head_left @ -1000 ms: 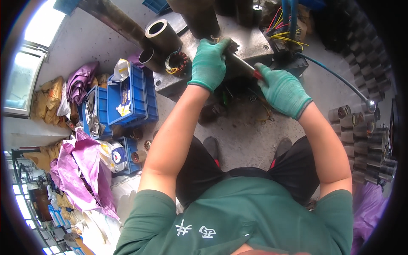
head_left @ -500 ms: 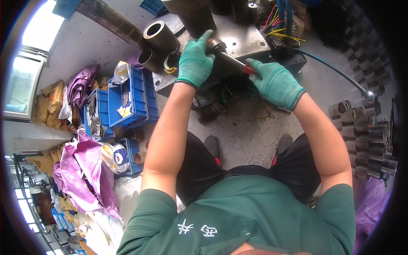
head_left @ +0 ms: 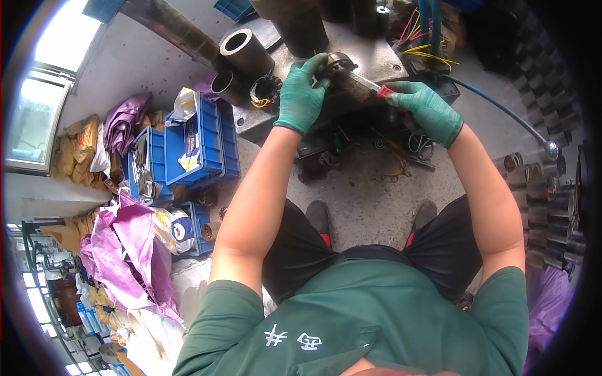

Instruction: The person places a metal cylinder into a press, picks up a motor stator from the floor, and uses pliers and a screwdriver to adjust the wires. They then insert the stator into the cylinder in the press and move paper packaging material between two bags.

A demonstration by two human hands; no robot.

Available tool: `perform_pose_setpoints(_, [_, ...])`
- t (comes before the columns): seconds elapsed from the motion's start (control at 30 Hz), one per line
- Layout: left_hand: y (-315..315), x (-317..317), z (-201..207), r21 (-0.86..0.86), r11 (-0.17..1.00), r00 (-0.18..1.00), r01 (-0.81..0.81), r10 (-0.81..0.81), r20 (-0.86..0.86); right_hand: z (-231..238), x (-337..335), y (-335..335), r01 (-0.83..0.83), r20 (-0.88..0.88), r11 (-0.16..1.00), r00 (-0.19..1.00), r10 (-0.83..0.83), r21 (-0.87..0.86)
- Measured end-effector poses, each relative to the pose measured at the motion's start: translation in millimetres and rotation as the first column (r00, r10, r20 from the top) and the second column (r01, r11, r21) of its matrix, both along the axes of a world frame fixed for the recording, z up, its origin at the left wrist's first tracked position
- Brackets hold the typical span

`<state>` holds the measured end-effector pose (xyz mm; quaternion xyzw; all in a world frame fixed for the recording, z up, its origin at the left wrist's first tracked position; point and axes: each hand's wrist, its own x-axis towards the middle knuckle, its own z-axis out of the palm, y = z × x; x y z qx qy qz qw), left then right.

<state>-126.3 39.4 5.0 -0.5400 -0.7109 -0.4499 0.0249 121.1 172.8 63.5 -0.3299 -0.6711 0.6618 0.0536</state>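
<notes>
My left hand [head_left: 303, 95], in a green knit glove, grips the near-left side of a small round metal part [head_left: 340, 61] at the front of the machine's metal plate, thumb and forefinger bent against it. My right hand [head_left: 429, 108], gloved alike, is closed on the red handle of a screwdriver [head_left: 384, 92]. Its straight metal shaft slants up-left, the tip reaching the round part; exact contact cannot be made out. Left of my left hand lies a wound ring with yellow wires [head_left: 266, 91], beside a thick steel tube [head_left: 246, 51] standing on the plate.
The machine's metal plate [head_left: 382, 55] spans the far middle. Blue crates [head_left: 194, 144] stand at the left near purple sheeting [head_left: 125, 250]. Scissors [head_left: 420, 146] and pliers lie under the plate. A blue hose [head_left: 495, 106] arcs right, past stacked metal cylinders [head_left: 552, 213].
The screwdriver's shaft, my right hand and the round part sit slightly further right in the picture. My left forefinger, stretched out before, is now bent in against the part. The whole view has shifted slightly.
</notes>
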Motion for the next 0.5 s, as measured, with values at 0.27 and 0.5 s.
perform_pose_setpoints(0.27, [18.9,16.1,1.5,-0.027,0.999,0.970,-0.035,0.027,-0.242,-48.6,-78.7,-19.4,-0.211,0.235,0.369,0.972,-0.021,0.905])
perform_pose_setpoints(0.5, [14.3,-1.7,-2.5,0.011,0.993,0.980,-0.114,0.115,-0.160,8.2,-21.0,-32.6,-0.315,0.306,0.396,0.948,0.088,0.863])
